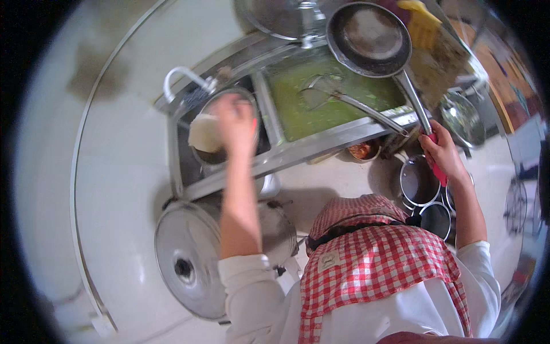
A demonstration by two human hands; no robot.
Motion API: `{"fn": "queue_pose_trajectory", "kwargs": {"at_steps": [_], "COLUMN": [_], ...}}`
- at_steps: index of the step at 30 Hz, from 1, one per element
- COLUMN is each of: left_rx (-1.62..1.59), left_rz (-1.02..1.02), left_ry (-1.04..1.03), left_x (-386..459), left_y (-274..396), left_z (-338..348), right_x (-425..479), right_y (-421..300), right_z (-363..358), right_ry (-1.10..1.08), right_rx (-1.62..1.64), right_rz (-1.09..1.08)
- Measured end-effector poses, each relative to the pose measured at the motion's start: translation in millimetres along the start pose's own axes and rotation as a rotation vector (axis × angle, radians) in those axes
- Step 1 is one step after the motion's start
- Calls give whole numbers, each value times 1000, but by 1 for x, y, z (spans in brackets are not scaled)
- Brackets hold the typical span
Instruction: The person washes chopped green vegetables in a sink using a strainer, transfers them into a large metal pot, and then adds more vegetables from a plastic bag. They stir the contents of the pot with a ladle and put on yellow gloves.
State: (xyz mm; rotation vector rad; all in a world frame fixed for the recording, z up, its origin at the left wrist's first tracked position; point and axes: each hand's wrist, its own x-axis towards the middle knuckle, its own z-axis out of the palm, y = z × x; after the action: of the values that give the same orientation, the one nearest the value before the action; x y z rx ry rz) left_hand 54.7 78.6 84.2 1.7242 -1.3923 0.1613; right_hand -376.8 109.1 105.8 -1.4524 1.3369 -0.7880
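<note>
My right hand (442, 150) grips the red sleeve on the metal handle of a frying pan (374, 36). The pan is raised, its dark, worn round face towards me, above the far right corner of the water-filled sink basin (296, 116). Motion blurs my left hand (236, 122), which is over a round pot (215, 158) in the left basin. Right beside its fingers is a pale, rounded thing (205, 133); whether the hand holds it cannot be made out. A wire skimmer (369, 111) slants out of the greenish water across the near rim.
A white curved faucet (184, 75) rises behind the left basin. A large lidded metal pot (189, 262) stands at my left. Several saucepans (420, 180) sit at my right, near a bowl of reddish food (364, 150) and a shiny metal bowl (463, 118). Yellow gloves (423, 26) lie behind.
</note>
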Motion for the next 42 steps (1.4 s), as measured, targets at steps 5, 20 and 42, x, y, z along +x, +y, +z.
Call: {"fn": "queue_pose_trajectory", "kwargs": {"at_steps": [5, 20, 42], "left_rx": [-228, 79, -2002], "left_rz": [-145, -646, -1263], "left_ry": [-606, -735, -629], "left_x": [-96, -34, -59], "left_y": [118, 12, 0], "left_z": [202, 222, 60], "right_x": [-36, 41, 311], "right_y": [3, 58, 237], "right_z": [-47, -98, 62], "right_ry": [249, 127, -128], "right_rx": [-78, -487, -805], "right_rz": [170, -68, 67]}}
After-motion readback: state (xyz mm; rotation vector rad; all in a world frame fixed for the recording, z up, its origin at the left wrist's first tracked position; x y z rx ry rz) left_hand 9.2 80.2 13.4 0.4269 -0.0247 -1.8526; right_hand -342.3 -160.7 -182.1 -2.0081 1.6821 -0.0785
